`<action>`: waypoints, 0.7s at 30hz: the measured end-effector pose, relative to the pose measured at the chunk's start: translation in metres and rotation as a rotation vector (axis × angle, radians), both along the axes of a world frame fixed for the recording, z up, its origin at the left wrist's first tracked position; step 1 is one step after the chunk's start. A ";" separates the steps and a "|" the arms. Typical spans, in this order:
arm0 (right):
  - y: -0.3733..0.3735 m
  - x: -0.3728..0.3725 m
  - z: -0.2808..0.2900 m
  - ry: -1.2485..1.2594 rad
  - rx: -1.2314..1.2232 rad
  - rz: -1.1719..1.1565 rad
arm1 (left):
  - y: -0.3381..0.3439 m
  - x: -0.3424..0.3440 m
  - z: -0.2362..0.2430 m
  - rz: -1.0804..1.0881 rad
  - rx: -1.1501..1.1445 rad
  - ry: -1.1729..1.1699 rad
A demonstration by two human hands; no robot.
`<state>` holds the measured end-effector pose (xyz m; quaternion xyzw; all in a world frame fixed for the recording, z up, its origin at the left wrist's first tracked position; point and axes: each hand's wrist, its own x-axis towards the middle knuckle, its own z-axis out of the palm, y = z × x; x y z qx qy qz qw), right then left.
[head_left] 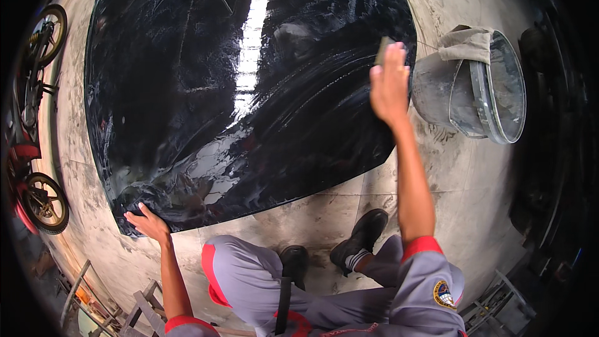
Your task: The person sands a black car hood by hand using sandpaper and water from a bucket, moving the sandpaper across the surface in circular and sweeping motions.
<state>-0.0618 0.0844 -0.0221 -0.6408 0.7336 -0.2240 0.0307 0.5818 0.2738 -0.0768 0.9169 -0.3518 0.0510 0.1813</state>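
A large black car hood (324, 150), wet and glossy, spreads out before me with curved streaks across its surface. Near its right edge my right hand (391, 87) presses down a flat tan pad (382, 50). Only an edge of that pad shows beside the fingers; whether it is a sanding block or a sponge I cannot tell. My left hand (150, 223) rests on the hood's near left corner, fingers apart, holding nothing.
To the right of the hood, a grey bucket (437, 97) has a beige cloth (465, 45) draped over its rim. Motorcycle wheels (45, 203) stand at the far left. My black shoes (368, 232) are on the stained floor (349, 203). A wooden frame (146, 306) sits at lower left.
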 end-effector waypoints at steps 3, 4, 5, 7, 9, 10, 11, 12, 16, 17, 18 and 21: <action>0.052 0.119 0.024 -0.030 0.058 0.407 | 0.016 0.017 0.005 0.017 0.052 -0.005; 0.062 0.141 0.026 -0.178 0.142 0.682 | 0.018 0.019 0.004 0.010 0.055 -0.005; 0.073 0.150 0.013 -0.164 0.063 0.792 | 0.016 0.016 0.002 0.005 0.047 0.014; 0.045 0.119 0.029 0.018 0.074 0.671 | 0.024 0.029 0.008 0.020 0.049 -0.022; 0.010 0.043 0.030 0.090 0.053 0.397 | 0.015 0.020 0.005 0.010 0.035 -0.002; -0.002 0.016 0.029 0.058 0.020 0.198 | 0.013 0.014 0.002 0.009 0.033 0.008; 0.003 0.013 0.017 0.101 0.008 0.170 | 0.007 0.010 0.000 -0.011 0.024 0.020; 0.011 0.024 0.010 0.140 0.002 0.146 | 0.004 0.005 -0.002 -0.014 0.025 0.031; 0.101 0.162 0.009 -0.126 0.084 0.746 | 0.013 0.010 0.002 -0.012 0.008 0.022; 0.098 0.165 0.011 -0.066 0.096 0.784 | 0.015 0.015 0.001 -0.004 0.010 0.010; 0.086 0.148 0.010 -0.079 0.042 0.793 | 0.016 0.019 0.002 0.009 0.007 -0.005; 0.027 0.050 0.033 0.143 0.014 0.357 | 0.012 0.020 0.002 -0.001 -0.004 -0.014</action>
